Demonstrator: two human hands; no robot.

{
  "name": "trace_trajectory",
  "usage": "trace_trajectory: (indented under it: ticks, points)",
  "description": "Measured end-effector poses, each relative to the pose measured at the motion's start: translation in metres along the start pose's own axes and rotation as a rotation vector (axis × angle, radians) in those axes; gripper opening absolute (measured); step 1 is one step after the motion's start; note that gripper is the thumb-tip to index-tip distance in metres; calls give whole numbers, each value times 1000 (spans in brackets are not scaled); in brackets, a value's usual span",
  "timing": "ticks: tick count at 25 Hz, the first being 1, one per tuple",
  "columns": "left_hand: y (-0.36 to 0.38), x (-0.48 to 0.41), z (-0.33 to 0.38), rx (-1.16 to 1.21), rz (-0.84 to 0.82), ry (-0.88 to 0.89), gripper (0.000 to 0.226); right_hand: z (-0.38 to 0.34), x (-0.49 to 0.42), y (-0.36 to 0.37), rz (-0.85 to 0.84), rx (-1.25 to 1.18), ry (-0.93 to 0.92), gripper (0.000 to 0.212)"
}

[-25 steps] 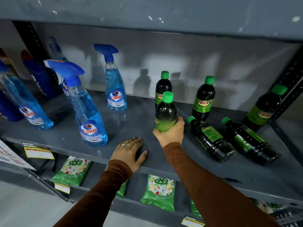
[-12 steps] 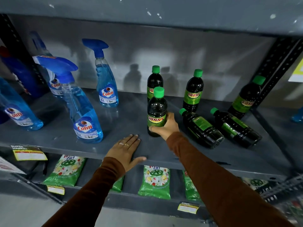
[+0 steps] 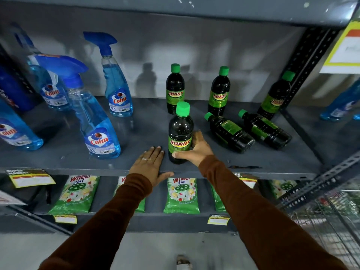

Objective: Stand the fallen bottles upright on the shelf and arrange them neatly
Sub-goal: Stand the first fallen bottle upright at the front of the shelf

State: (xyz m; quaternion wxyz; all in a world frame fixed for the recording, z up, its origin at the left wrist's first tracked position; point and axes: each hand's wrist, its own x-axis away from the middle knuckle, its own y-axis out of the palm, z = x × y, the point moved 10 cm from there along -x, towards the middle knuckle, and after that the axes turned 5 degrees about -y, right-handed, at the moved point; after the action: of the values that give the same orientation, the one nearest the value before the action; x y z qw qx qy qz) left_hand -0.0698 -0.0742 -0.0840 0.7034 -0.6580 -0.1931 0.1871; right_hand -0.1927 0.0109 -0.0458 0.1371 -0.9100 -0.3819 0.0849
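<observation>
Gripping an upright front bottle (image 3: pixel 180 133) near the shelf (image 3: pixel 272 164) edge, right hand (image 3: pixel 194 151) wrapped around its label, left hand (image 3: pixel 150 164) flat, fingers spread, 2 fallen bottles (image 3: pixel 229 132) lying just right

head | close, forward-down | faces shelf (image 3: pixel 253 162) front

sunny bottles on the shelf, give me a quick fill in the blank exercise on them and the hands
1. The right hand grips an upright Sunny bottle with a ____ cap.
2. The number of Sunny bottles lying on their sides on the shelf is ____.
3. The left hand lies flat on the shelf and holds ____.
4. The spray bottles to the left hold ____ liquid.

Missing words: green; two; nothing; blue
</observation>
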Motion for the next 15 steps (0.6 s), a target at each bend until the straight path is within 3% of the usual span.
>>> trace_trajectory:
  ticks: [9, 11, 13, 15]
  points:
    - [5, -1, 1, -25, -28, -9, 142, 10, 18, 3, 8, -58, 18, 68]
    - [2, -3, 1, -44, -29, -18, 143, 10, 18, 10, -78, -38, 11, 75]
    - [1, -1, 1, -50, -43, -23, 144, 11, 16, 15, -230, 81, 12, 85]
    - [3, 0, 3, -50, -48, -42, 144, 5, 8, -13, -195, 322, -64, 82]
